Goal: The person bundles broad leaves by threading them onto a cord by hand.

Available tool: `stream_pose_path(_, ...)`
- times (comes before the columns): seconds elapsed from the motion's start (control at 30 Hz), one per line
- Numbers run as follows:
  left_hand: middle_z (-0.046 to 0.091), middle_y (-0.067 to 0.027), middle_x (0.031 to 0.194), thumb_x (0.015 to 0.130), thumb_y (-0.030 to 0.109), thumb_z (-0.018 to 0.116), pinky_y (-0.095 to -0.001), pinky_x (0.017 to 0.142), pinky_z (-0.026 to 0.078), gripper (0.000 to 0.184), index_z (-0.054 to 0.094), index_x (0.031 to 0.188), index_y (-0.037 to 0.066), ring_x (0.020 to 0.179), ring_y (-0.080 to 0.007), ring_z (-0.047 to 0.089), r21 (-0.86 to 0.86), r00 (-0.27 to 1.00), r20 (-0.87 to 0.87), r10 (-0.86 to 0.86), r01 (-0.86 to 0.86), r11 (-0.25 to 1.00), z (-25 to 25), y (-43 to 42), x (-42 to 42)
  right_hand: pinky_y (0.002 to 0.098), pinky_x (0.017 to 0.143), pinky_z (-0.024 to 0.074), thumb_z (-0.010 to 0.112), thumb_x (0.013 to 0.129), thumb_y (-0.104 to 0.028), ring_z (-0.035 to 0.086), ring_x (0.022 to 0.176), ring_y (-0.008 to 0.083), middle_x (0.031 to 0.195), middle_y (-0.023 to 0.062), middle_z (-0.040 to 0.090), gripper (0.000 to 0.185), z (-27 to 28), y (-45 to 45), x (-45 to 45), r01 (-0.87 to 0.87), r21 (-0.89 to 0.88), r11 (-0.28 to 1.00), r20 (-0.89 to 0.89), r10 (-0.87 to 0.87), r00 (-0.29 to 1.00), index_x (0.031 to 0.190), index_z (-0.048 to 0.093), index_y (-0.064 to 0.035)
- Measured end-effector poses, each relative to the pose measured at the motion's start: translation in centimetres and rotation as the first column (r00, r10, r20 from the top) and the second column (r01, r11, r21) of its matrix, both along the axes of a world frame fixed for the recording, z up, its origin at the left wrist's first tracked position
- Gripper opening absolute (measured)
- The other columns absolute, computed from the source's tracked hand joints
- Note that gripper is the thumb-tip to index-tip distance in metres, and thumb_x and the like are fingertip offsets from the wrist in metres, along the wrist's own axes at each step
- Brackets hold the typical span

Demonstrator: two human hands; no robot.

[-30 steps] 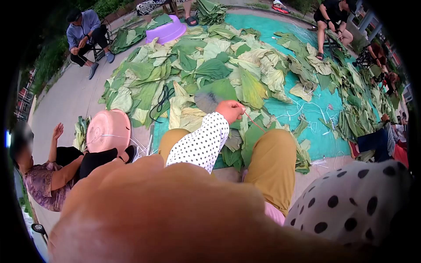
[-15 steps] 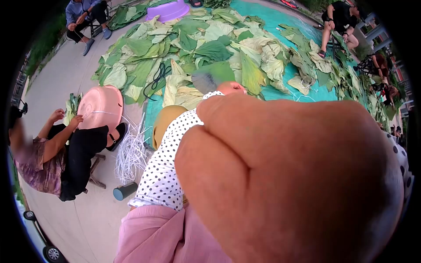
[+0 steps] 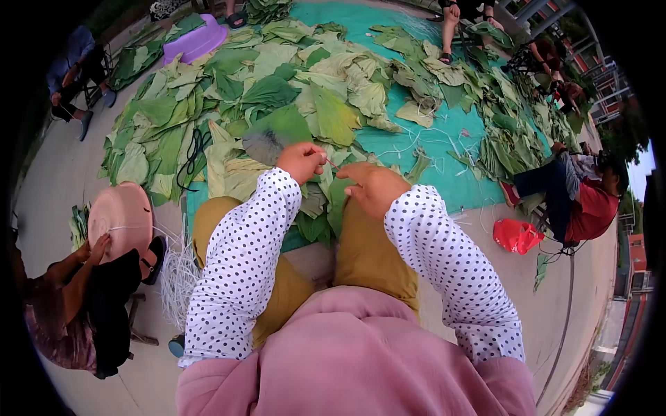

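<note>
My left hand (image 3: pixel 301 163) is closed in a pinch on a thin reddish strand (image 3: pixel 332 165), too fine to name more exactly. The strand runs toward the fingertips of my right hand (image 3: pixel 378 187). That hand is level with the left, fingers stretched toward it and thumb apart; whether its fingertips touch the strand I cannot make out. Both hands are above my knees, at the near edge of a heap of large green leaves (image 3: pixel 277 90). A dark-tipped leaf (image 3: pixel 277 132) lies just beyond my left hand.
Leaves cover a teal sheet (image 3: pixel 458 163). A pink basin (image 3: pixel 119 220), white strips (image 3: pixel 179 284) and a seated person are at left. A purple basin (image 3: pixel 196 40) stands at the back. A red bag (image 3: pixel 517 236) lies near another seated person at right. A dark cord (image 3: pixel 194 158) lies on leaves.
The arm that filled the right of the view has swung down and away from the camera. Both my hands now meet in front of me, and the view has shifted rightward.
</note>
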State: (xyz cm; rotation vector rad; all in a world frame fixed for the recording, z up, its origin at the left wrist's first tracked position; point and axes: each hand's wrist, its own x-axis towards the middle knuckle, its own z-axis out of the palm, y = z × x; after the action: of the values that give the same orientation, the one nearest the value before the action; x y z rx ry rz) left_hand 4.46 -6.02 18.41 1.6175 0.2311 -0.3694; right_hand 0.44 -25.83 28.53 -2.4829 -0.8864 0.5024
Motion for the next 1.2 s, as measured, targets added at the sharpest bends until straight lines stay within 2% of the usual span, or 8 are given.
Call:
stream_pose_path(0.17,0.066,-0.0037,0.087,0.087,0.015,0.062,-0.0243,0.060,0.048,0.016,0.064,0.099,0.004,0.069,-0.0108,0.061,-0.086,0.999,0.027,-0.017,0.020,0.996,0.2,-0.6,-0.3,0.0394,0.093,0.0440,0.059,0.086,-0.014,0.056,0.108,0.0332,0.118,0.0178,0.058,0.032,-5.1,0.9,3.5,0.289,0.094,0.953,-0.062,-0.284,0.957,0.118,0.056,-0.0059)
stream_pose_path(0.47,0.065,-0.0056,0.088,0.086,0.012,0.061,-0.0241,0.060,0.048,0.015,0.063,0.097,0.001,0.068,-0.0117,0.061,-0.084,0.998,-0.007,0.063,-0.063,0.994,0.7,0.1,-0.4,0.0341,0.079,0.0473,0.056,0.091,-0.022,0.063,0.087,0.0224,0.091,0.0088,0.067,0.021,-11.3,1.9,9.3,0.282,0.038,0.959,-0.463,-0.233,0.855,0.107,0.064,-0.0126)
stream_pose_path(0.67,0.063,-0.0064,0.098,0.088,0.014,0.055,-0.0257,0.059,0.047,0.029,0.052,0.116,0.004,0.072,-0.0123,0.059,-0.010,0.887,-0.057,0.458,-0.459,0.888,-1.8,5.3,0.2,0.0348,0.073,0.0464,0.052,0.093,-0.021,0.061,0.076,0.0236,0.079,0.0094,0.063,0.017,-12.6,1.2,10.9,0.433,0.111,0.895,-0.409,-0.356,0.841,0.097,0.063,-0.0095)
stream_pose_path(0.9,0.058,-0.0059,0.106,0.090,0.014,0.051,-0.0369,0.062,0.049,0.036,0.044,0.124,0.020,0.079,-0.0213,0.060,0.027,0.595,-0.524,0.610,-0.704,0.710,-14.5,7.8,2.7,0.0279,0.064,0.0430,0.048,0.094,-0.018,0.050,0.066,0.0119,0.071,0.0025,0.054,0.019,-11.3,-0.4,11.3,0.485,0.194,0.853,-0.481,-0.348,0.805,0.100,0.062,-0.0071)
stream_pose_path(1.1,0.046,-0.0090,0.127,0.091,0.019,0.049,-0.0438,0.085,0.049,0.038,0.043,0.129,0.021,0.096,-0.0271,0.058,0.065,0.611,-0.531,0.588,-0.662,0.747,-18.9,3.7,6.9,0.0257,0.066,0.0424,0.047,0.095,-0.012,0.048,0.068,0.0098,0.073,0.0011,0.051,0.016,-11.1,-1.8,11.1,0.469,0.226,0.854,-0.469,-0.327,0.821,0.100,0.060,-0.0053)
stream_pose_path(1.13,0.040,-0.0106,0.135,0.090,0.024,0.052,-0.0458,0.093,0.043,0.041,0.045,0.130,0.025,0.110,-0.0299,0.050,0.392,0.842,-0.314,0.440,-0.307,0.867,-19.3,3.1,7.8,0.0252,0.066,0.0425,0.047,0.095,-0.012,0.048,0.068,0.0097,0.073,0.0011,0.051,0.016,-11.1,-2.0,11.1,0.463,0.241,0.853,-0.436,-0.330,0.837,0.100,0.060,-0.0050)
stream_pose_path(1.17,0.033,-0.0121,0.143,0.088,0.029,0.055,-0.0478,0.101,0.037,0.044,0.046,0.131,0.029,0.124,-0.0327,0.043,0.715,0.972,-0.186,0.144,0.033,0.699,-19.6,2.5,8.5,0.0247,0.066,0.0426,0.047,0.095,-0.012,0.048,0.068,0.0095,0.073,0.0010,0.051,0.016,-11.0,-1.9,11.0,0.454,0.257,0.853,-0.405,-0.332,0.852,0.100,0.060,-0.0047)
stream_pose_path(1.2,0.033,-0.0121,0.143,0.088,0.029,0.055,-0.0478,0.101,0.037,0.044,0.046,0.131,0.029,0.124,-0.0327,0.043,0.711,0.972,-0.184,0.149,0.027,0.703,-18.8,1.6,9.0,0.0250,0.066,0.0433,0.047,0.095,-0.010,0.048,0.068,0.0098,0.074,0.0016,0.052,0.016,-10.7,-1.8,10.9,0.465,0.246,0.850,-0.412,-0.343,0.844,0.102,0.060,-0.0048)
